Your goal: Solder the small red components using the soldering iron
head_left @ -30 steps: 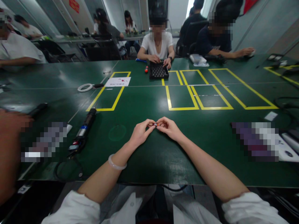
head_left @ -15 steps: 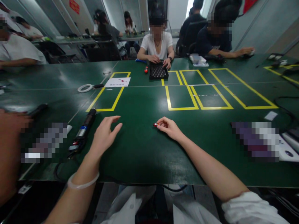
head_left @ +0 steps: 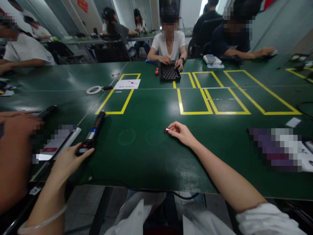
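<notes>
The right hand (head_left: 180,133) is pinching a small red-and-white part (head_left: 166,130), its grip clamped on it, with the part jutting toward nine o'clock over the counter (head_left: 137,163). Farther out at nine o'clock, the left hand (head_left: 69,160) is straddling the near end of a dark tool (head_left: 92,132) — whether that grip is bearing firmly, I cannot tell. Doing this well is probably calling for a light, unmoving right pinch and a left palm wrapping the thick end squarely, clear of the cable. The tool is showing a long cylindrical body, smooth-looking, with a shiny blue band; the green counter is gleaming smoothly, while flat yellow tape (head_left: 195,113) is forming crisp-edged rectangles around one o'clock from the right hand.
</notes>
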`<move>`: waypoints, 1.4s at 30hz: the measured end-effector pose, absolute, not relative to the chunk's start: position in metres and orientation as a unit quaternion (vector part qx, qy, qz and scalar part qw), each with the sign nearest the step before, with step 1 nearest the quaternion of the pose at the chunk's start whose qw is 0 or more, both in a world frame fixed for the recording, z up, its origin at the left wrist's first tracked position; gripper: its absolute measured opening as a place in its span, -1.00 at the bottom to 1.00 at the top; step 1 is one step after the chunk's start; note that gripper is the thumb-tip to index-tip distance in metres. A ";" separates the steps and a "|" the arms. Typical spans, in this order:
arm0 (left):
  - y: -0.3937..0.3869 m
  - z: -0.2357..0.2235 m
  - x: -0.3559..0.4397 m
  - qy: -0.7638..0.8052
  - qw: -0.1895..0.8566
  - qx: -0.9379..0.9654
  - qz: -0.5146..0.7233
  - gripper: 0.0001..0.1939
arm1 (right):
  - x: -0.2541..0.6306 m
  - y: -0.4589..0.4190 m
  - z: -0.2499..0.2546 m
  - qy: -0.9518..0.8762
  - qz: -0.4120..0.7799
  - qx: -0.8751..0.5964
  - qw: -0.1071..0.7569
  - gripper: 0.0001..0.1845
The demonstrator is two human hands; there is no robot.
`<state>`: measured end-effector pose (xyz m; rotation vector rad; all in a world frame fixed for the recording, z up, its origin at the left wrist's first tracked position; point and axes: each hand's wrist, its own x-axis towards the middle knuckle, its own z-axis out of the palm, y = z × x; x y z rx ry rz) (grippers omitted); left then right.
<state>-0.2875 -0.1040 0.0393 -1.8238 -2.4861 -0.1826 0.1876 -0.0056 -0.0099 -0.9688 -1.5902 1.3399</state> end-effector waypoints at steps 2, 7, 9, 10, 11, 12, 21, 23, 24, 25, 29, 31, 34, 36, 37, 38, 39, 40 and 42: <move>-0.100 0.040 -0.288 -0.815 -0.008 -0.579 -0.022 -0.35 | 0.188 -0.006 -0.010 -0.630 0.536 -0.383 0.413 -0.72; -0.091 0.044 -0.286 -0.816 -0.047 -0.576 0.031 -0.23 | 0.188 -0.006 -0.009 -0.635 0.534 -0.380 0.409 -0.72; -0.087 0.046 -0.281 -0.810 -0.044 -0.582 0.053 -0.25 | 0.188 -0.006 -0.009 -0.640 0.529 -0.380 0.407 -0.72; -0.085 0.047 -0.277 -0.807 -0.037 -0.586 0.064 -0.26 | 0.187 -0.006 -0.010 -0.641 0.527 -0.381 0.407 -0.71; -0.083 0.049 -0.271 -0.803 -0.030 -0.591 0.072 -0.26 | 0.187 -0.006 -0.010 -0.642 0.526 -0.382 0.408 -0.71; -0.081 0.050 -0.265 -0.801 -0.026 -0.594 0.078 -0.25 | 0.187 -0.006 -0.011 -0.641 0.525 -0.382 0.409 -0.71; -0.050 0.061 -0.178 -0.779 -0.063 -0.618 0.085 -0.23 | 0.188 -0.007 -0.006 -0.669 0.470 -0.411 0.402 -0.75; -0.043 0.060 -0.155 -0.762 -0.055 -0.640 0.076 -0.27 | 0.188 -0.007 -0.006 -0.669 0.463 -0.421 0.402 -0.76; -0.040 0.059 -0.142 -0.753 -0.049 -0.652 0.072 -0.29 | 0.188 -0.007 -0.007 -0.666 0.466 -0.422 0.401 -0.76; -0.037 0.059 -0.129 -0.743 -0.045 -0.664 0.069 -0.31 | 0.188 -0.007 -0.008 -0.663 0.471 -0.422 0.401 -0.76; -0.028 0.057 -0.077 -0.701 -0.024 -0.710 0.056 -0.35 | 0.185 -0.006 -0.010 -0.653 0.479 -0.403 0.427 -0.76; -0.024 0.056 -0.053 -0.680 -0.017 -0.731 0.049 -0.37 | 0.185 -0.007 -0.009 -0.656 0.473 -0.395 0.436 -0.75; -0.018 0.054 -0.023 -0.654 -0.012 -0.756 0.036 -0.40 | 0.186 -0.007 -0.007 -0.670 0.452 -0.394 0.438 -0.80; -0.016 0.053 -0.008 -0.639 -0.011 -0.769 0.028 -0.42 | 0.188 -0.006 -0.006 -0.681 0.434 -0.397 0.436 -0.83; -0.016 0.052 -0.002 -0.632 -0.011 -0.774 0.026 -0.44 | 0.189 -0.005 -0.007 -0.689 0.422 -0.398 0.435 -0.85; -0.015 0.051 0.004 -0.628 -0.012 -0.778 0.025 -0.45 | 0.189 -0.005 -0.008 -0.698 0.407 -0.399 0.434 -0.86; -0.015 0.051 0.008 -0.624 -0.013 -0.781 0.024 -0.45 | 0.190 -0.004 -0.009 -0.708 0.390 -0.399 0.432 -0.88; -0.016 0.050 0.011 -0.622 -0.013 -0.783 0.023 -0.46 | 0.190 -0.003 -0.010 -0.720 0.374 -0.396 0.430 -0.90; -0.017 0.049 0.016 -0.620 -0.010 -0.784 0.018 -0.42 | 0.190 -0.002 -0.013 -0.742 0.342 -0.393 0.423 -0.93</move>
